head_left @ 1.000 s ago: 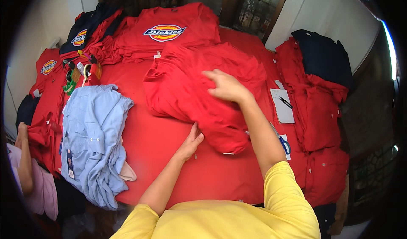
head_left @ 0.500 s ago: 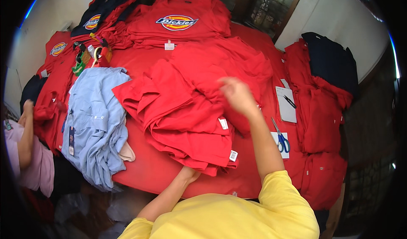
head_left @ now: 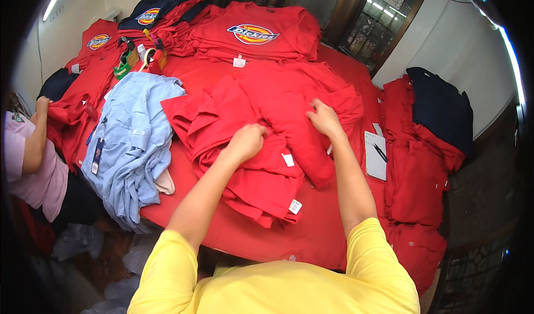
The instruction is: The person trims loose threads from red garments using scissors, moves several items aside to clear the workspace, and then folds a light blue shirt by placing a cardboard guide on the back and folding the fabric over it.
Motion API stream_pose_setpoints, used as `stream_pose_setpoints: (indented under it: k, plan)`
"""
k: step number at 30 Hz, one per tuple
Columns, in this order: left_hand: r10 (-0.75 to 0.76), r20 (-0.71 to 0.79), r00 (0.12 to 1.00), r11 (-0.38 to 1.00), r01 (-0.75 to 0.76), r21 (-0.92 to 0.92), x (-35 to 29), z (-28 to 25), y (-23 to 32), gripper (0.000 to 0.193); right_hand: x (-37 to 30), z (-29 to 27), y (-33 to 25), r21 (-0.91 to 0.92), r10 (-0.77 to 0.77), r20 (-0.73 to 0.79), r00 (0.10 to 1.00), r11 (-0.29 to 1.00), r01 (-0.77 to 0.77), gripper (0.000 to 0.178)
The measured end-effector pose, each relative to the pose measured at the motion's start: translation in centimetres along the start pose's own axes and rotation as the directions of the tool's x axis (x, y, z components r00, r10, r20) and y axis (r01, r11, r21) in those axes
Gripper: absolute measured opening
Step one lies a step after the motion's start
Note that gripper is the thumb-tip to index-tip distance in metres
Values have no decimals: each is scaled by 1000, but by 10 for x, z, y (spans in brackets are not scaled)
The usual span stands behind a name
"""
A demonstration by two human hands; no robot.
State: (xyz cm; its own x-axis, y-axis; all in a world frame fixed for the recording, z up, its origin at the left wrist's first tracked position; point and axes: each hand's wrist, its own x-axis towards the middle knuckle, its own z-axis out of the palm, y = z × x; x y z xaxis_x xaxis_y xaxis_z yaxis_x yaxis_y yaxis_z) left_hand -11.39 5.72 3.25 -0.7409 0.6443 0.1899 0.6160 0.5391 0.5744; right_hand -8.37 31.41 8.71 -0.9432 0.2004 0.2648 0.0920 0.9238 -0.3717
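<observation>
Loosely heaped red shirts [head_left: 222, 111] lie on the red-covered table in front of me, some with white tags at their hems. My left hand [head_left: 248, 141], fingers curled closed, grips the fabric near the middle of the heap. To its right, my right hand [head_left: 324, 118] is closed on the red shirt [head_left: 292, 99] lying uppermost, at its right part. Folds of cloth partly hide the fingertips of both hands.
Light blue shirts [head_left: 133, 141] lie to the left. Folded red shirts [head_left: 289, 21] are stacked at the back, with a tool holder [head_left: 143, 55] nearby. A notepad with a pen [head_left: 375, 163] and red and navy stacks [head_left: 414, 175] line the right. At far left, another person [head_left: 39, 169] handles red cloth.
My left hand has come out from under the near edge of the red heap and up onto its middle. My right hand has settled on the cloth. The view has shifted.
</observation>
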Motion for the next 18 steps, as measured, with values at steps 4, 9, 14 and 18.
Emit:
stream_pose_setpoints:
  k: [4, 9, 14, 18]
  plan:
    - [-14, -219, 976, 789, 145, 597, 16, -15, -32, 51, -15, -4, -104, -4, -214, 100, 972, 977, 215, 26]
    - [-627, -481, 613, 748, 645, -153, -31, -83, -163, 50, -117, 37, -174, 321, -623, 493, 607, 779, 539, 22]
    - [-541, -608, 581, 834, 276, -478, -89, -69, -153, 60, -203, 52, -136, 666, -828, 292, 478, 535, 520, 37]
    - [-831, -181, 526, 282, 117, -952, -195, 16, -72, 74, -170, -11, -88, 863, -386, 102, 917, 493, 111, 18]
